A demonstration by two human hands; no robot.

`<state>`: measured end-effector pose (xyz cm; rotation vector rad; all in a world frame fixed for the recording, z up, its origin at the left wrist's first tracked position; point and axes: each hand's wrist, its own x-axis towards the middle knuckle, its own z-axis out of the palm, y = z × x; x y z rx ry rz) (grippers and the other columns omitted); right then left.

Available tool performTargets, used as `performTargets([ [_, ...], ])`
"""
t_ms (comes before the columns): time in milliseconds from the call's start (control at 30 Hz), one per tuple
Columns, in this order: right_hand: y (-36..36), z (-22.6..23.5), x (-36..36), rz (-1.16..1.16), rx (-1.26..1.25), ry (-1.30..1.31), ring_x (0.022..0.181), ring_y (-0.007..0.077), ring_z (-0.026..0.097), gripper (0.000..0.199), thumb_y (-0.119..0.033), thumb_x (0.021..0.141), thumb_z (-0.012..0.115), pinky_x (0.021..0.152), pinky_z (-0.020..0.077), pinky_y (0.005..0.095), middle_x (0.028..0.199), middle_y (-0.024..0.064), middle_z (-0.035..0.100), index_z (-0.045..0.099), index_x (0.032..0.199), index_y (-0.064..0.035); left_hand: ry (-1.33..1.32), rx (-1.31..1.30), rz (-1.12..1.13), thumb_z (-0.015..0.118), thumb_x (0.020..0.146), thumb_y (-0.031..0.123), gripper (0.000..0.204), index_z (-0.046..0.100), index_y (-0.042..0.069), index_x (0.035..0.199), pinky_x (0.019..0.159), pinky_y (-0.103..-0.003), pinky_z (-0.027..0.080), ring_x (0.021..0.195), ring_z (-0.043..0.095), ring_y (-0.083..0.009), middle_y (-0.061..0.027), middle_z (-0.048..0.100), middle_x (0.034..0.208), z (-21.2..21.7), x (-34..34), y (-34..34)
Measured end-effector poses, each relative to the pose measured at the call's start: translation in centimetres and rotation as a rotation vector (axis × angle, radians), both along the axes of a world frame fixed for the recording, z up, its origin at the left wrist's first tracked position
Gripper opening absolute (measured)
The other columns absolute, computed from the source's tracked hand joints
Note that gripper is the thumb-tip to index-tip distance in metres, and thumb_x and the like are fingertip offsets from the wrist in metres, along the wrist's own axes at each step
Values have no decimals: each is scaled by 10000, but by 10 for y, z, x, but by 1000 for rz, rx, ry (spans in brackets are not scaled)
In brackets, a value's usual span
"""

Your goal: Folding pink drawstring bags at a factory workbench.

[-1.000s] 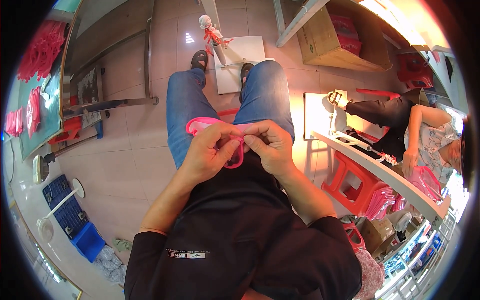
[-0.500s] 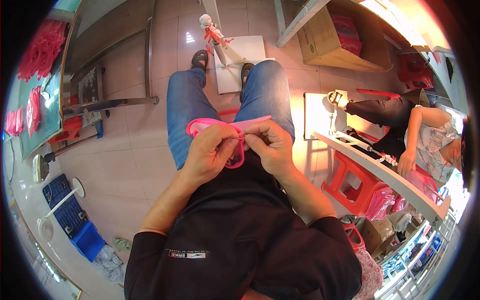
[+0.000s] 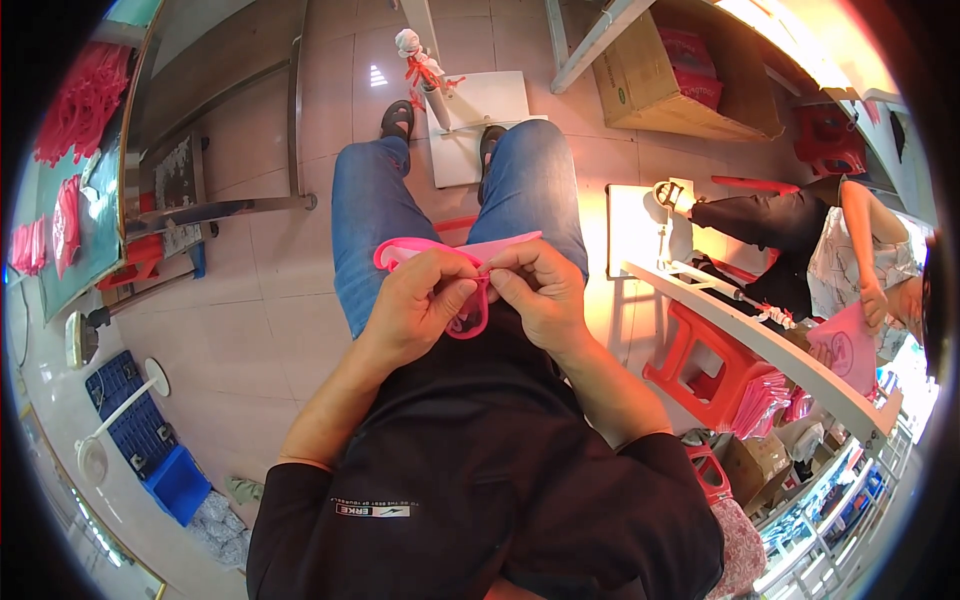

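The left hand (image 3: 425, 305) and right hand (image 3: 545, 297) stay pinched on a pink pouch (image 3: 402, 250), barely moved, their fingerwork seemingly ongoing; a co-worker (image 3: 862, 240) now raises a pink bag (image 3: 848, 348).

Pink item (image 3: 476, 251) partly hidden by left hand (image 3: 422, 302), co-worker (image 3: 838, 245) cut off by right rim
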<state>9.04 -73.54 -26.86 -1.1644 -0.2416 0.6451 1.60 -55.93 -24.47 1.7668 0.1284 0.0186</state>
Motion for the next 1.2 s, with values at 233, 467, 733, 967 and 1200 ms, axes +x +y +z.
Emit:
performTargets([
  [233,-3,-6,0,14,-9,5,795,110,658,113,58,953,591,741,559,250,959,86,699,607,1047,-2,76,26,29,694,921,57,115,617,29,1001,641,-308,495,708,617,-190,-75,643,865,-2,-1,-4],
  [467,-3,0,0,15,-47,-5,852,107,659,140,86,950,566,779,568,261,982,71,689,612,1051,0,-90,188,29,708,901,76,134,610,39,985,671,-365,494,763,624,-274,-88,653,886,-2,1,-5],
  [733,-3,-4,-1,3,17,4,867,105,654,162,98,939,570,773,570,266,974,47,657,622,1054,-4,-135,217,18,699,908,82,131,612,36,996,675,-374,497,768,624,-287,-90,651,896,-3,3,-4],
  [967,-6,-5,3,18,-25,63,781,107,649,144,96,914,581,717,553,256,920,50,661,630,1003,-7,-150,240,-9,687,913,72,120,608,36,996,692,-393,507,798,631,-308,-98,645,908,-2,2,-5],
  [1200,-6,-8,4,-11,-28,135,718,107,638,119,83,902,601,676,543,246,877,51,661,640,963,-11,-156,276,-21,694,903,63,123,606,38,986,683,-388,508,796,632,-309,-100,645,909,-3,2,-5],
])
